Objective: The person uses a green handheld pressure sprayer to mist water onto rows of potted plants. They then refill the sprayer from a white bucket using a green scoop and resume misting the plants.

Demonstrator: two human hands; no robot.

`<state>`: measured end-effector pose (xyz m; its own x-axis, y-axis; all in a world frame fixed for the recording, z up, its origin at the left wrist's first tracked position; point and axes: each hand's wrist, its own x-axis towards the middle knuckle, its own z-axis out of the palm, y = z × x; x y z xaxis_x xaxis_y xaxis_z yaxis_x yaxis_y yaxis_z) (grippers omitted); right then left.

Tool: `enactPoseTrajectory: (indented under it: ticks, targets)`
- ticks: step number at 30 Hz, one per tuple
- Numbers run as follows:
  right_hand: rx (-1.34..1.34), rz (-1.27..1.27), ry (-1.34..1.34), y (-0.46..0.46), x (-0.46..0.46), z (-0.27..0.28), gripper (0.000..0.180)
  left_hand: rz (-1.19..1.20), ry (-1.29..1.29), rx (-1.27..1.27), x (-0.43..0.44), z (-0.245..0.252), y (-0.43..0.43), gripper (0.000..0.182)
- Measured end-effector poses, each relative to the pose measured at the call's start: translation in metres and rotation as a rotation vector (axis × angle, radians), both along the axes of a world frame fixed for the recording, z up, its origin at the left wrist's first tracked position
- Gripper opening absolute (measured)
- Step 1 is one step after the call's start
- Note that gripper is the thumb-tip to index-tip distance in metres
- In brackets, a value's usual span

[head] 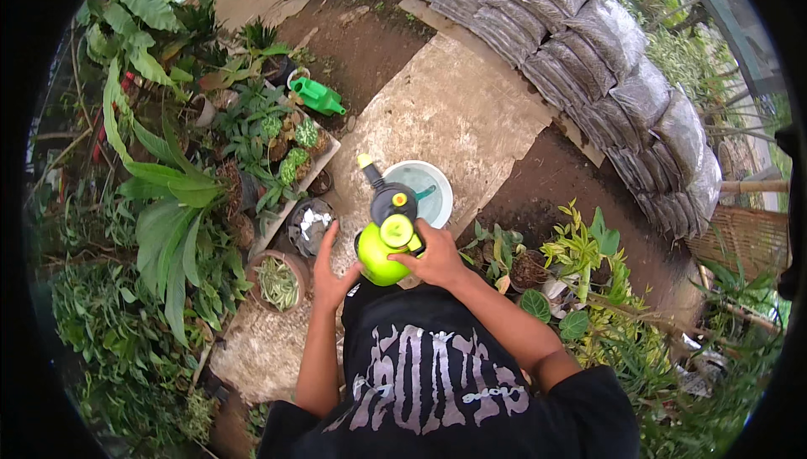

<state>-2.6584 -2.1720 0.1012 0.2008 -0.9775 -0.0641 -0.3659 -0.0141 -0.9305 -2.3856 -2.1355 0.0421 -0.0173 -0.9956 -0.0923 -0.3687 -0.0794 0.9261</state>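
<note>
A lime-green pump sprayer point(383, 257) with a dark grey head and a yellow nozzle tip is held close in front of my black shirt. My right hand point(436, 256) grips its upper side near the handle. My left hand point(333, 273) is spread at the sprayer's left side, fingers apart; its thumb is near the green tank, and I cannot tell whether it touches. Just beyond the sprayer, a round white basin point(445, 183) stands on the ground, holding water and a small teal object point(426, 192). The sprayer's head overlaps the basin's left edge in view.
A terracotta pot point(304, 270) with a pale-leaved plant and a dark pot point(296, 232) with foil-like scraps stand to the left. A green watering can point(317, 97) lies past the potted plants. Filled plastic bags point(567, 68) are stacked far right; leafy plants point(583, 270) grow nearer.
</note>
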Motion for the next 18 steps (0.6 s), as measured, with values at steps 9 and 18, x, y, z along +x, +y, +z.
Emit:
enactPoseTrajectory:
  ticks: [9,18]
  targets:
    - [0.046,0.24,-0.139,-0.005,0.001,-0.007,0.048,-0.143,-0.13,0.19,-0.061,0.039,-0.008,0.085]
    - [0.226,0.085,-0.361,-0.038,0.001,0.003,0.028,-0.126,0.138,0.034,-0.044,0.062,-0.008,0.069]
